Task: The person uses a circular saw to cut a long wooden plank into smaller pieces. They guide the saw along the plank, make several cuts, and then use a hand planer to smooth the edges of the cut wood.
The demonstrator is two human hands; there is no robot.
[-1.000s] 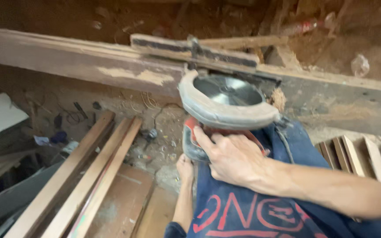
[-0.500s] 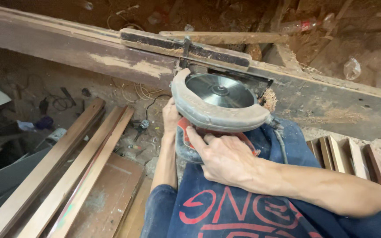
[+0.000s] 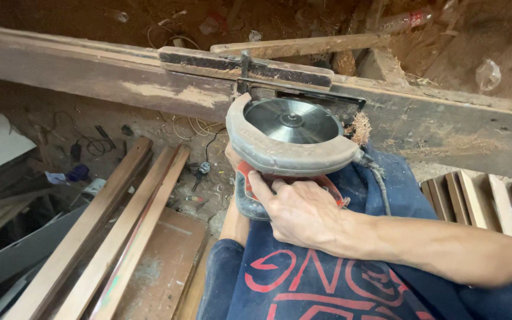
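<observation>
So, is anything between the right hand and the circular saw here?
No. The right hand already grips the circular saw at its handle, nothing between them. The left hand reaches it from underneath, mostly hidden behind the saw.

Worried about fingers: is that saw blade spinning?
Cannot tell. The saw blade shows no clear motion; the right hand grips the saw.
</observation>
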